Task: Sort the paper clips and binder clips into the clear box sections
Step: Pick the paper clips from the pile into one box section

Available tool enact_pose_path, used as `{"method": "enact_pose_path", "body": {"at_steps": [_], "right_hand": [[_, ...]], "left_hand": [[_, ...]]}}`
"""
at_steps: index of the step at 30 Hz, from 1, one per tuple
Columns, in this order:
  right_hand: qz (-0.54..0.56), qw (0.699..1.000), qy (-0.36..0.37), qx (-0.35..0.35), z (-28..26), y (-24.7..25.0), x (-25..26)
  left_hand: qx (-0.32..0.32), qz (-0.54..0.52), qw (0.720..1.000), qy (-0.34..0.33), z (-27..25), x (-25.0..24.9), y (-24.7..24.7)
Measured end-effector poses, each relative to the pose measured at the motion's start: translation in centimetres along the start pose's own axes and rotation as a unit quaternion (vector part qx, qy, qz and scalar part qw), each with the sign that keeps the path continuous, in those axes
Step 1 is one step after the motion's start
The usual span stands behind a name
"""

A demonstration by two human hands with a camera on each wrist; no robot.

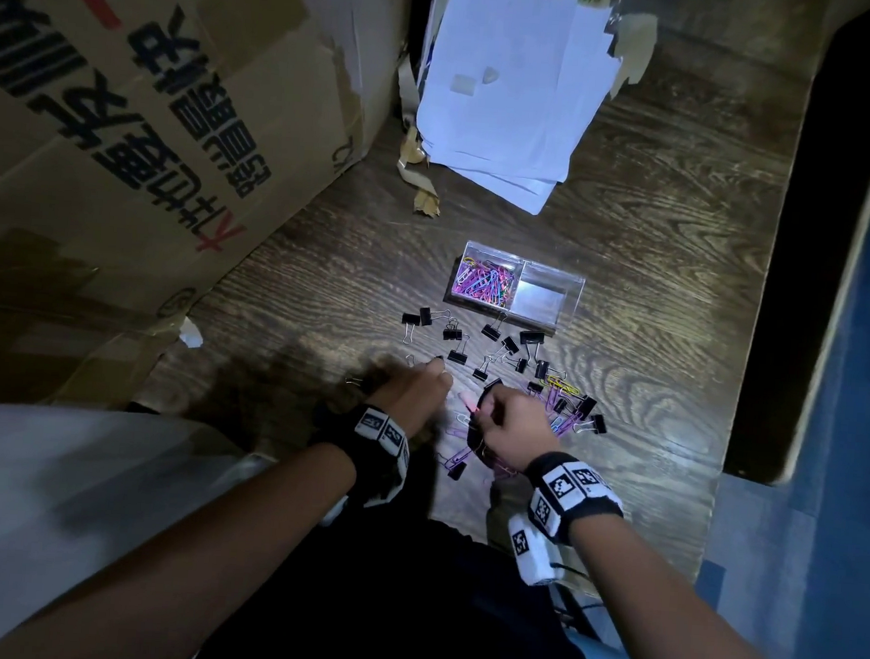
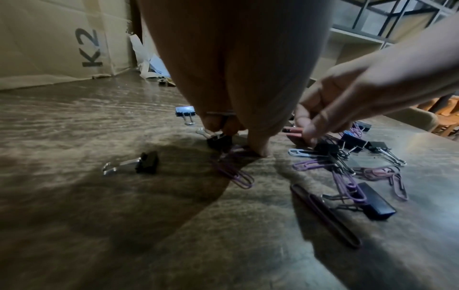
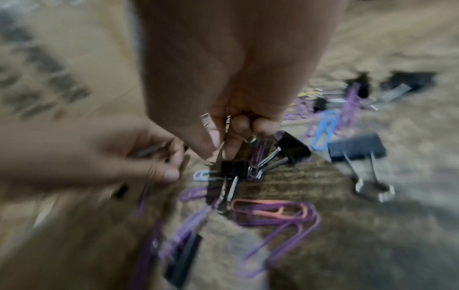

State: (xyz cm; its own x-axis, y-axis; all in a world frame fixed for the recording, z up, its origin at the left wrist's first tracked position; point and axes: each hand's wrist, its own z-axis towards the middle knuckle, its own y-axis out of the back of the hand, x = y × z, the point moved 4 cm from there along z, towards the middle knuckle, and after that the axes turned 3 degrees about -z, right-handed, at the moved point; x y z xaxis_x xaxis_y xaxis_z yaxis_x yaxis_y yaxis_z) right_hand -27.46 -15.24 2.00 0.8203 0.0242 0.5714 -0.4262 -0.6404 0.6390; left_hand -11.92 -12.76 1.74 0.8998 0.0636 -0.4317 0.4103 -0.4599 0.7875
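The clear box (image 1: 554, 281) lies on the wooden desk; its left section holds several coloured paper clips (image 1: 482, 283) and its right section holds nothing. Black binder clips (image 1: 491, 348) and purple paper clips (image 1: 563, 415) are scattered in front of it. My left hand (image 1: 437, 376) is low over the desk, fingers curled round a black binder clip (image 2: 219, 140), thumb tip on the wood. My right hand (image 1: 481, 409) pinches the wire handle of another black binder clip (image 3: 233, 167), with a purple paper clip (image 3: 258, 155) tangled beside it. The right wrist view is blurred.
A big cardboard box (image 1: 153, 129) stands along the left. A stack of white papers (image 1: 517, 88) leans at the back. The desk's edge (image 1: 726, 401) runs down the right, with blue floor (image 1: 839, 409) beyond. More paper clips (image 2: 323, 212) lie near my wrists.
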Motion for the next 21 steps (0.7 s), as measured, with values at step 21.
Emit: {"method": "enact_pose_path", "body": {"at_steps": [21], "right_hand": [[0.155, 0.982, -0.103, 0.039, 0.4, 0.4, -0.7]], "left_hand": [[0.079, -0.261, 0.960, 0.065, -1.9, 0.6, -0.3]]}}
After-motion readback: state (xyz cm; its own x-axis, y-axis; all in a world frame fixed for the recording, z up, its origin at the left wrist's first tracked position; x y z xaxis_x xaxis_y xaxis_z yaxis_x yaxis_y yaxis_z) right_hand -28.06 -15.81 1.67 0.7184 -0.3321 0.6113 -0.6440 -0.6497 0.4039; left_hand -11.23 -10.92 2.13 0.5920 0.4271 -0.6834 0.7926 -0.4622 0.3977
